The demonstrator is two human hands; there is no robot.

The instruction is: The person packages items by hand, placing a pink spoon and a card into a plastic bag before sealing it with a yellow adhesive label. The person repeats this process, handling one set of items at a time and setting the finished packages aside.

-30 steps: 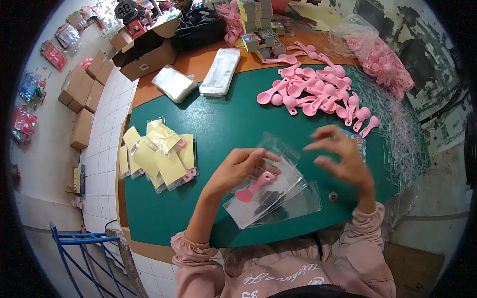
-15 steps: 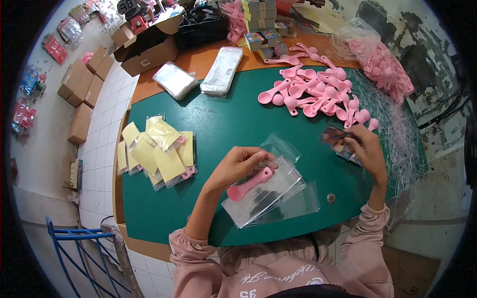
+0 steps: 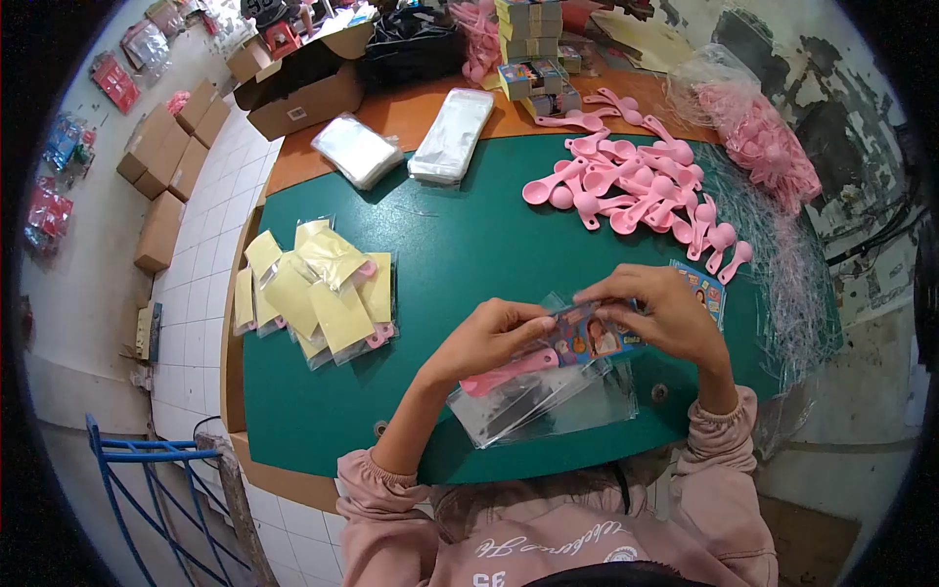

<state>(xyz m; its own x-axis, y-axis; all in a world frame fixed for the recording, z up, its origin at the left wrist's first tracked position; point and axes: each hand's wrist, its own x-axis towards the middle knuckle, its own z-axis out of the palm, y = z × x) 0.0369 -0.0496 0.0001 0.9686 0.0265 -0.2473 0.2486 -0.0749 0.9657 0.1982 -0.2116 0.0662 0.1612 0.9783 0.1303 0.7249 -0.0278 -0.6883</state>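
My right hand (image 3: 660, 313) holds a colourful printed card (image 3: 599, 335) over the clear plastic bags. Close beside it, my left hand (image 3: 497, 338) has its thumb and fingers pinched at the bag opening by the card's left edge. Under my left hand a pink spoon (image 3: 509, 374) lies on the clear bags (image 3: 533, 416). More printed cards (image 3: 698, 292) lie on the green table just beyond my right hand, partly hidden by it.
Filled bags with yellow cards (image 3: 337, 313) lie at the left of the green table (image 3: 430, 254). Pink spoons (image 3: 626, 186) are heaped at the back right, near stacked card bundles (image 3: 529, 44). Clear bag stacks (image 3: 452, 137) and an open carton (image 3: 308, 98) stand at the back.
My right hand has moved left from the card pile to the bags, bringing a card. My left hand has shifted slightly right and down. The view has shifted a little.
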